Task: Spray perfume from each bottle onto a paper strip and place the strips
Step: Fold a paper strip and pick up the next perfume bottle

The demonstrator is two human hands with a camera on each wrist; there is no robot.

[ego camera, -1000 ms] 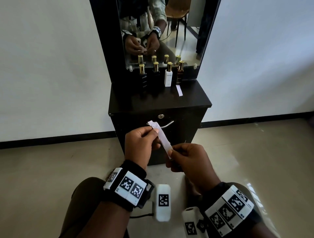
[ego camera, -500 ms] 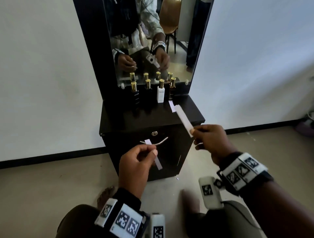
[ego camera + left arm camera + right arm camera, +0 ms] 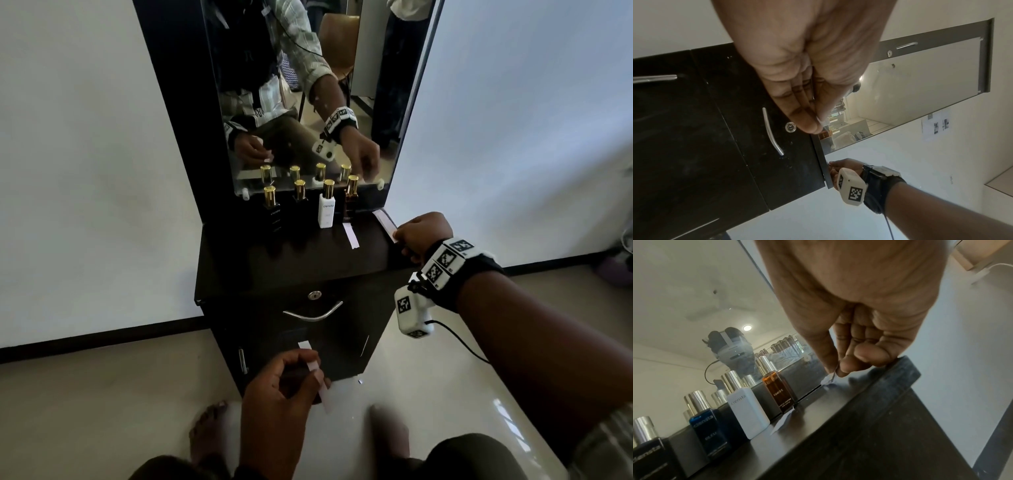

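**Two strips in hand, one on the bench**

Your right hand point(image 3: 422, 233) pinches a paper strip point(image 3: 385, 221) at the bench point(image 3: 274, 267)'s right rear corner, beside the amber bottle point(image 3: 350, 202). Your left hand point(image 3: 277, 394) pinches a second strip point(image 3: 320, 383) low before the cabinet door point(image 3: 308, 346). A third strip point(image 3: 351, 234) lies before the amber bottle.

Dark cabinet top point(image 3: 274, 270) bears four perfume bottles point(image 3: 325, 209) (gold-capped); one strip point(image 3: 351, 235).

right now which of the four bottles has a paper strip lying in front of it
The amber bottle, rightmost in the row; a loose strip lies at its base. The other three have none.
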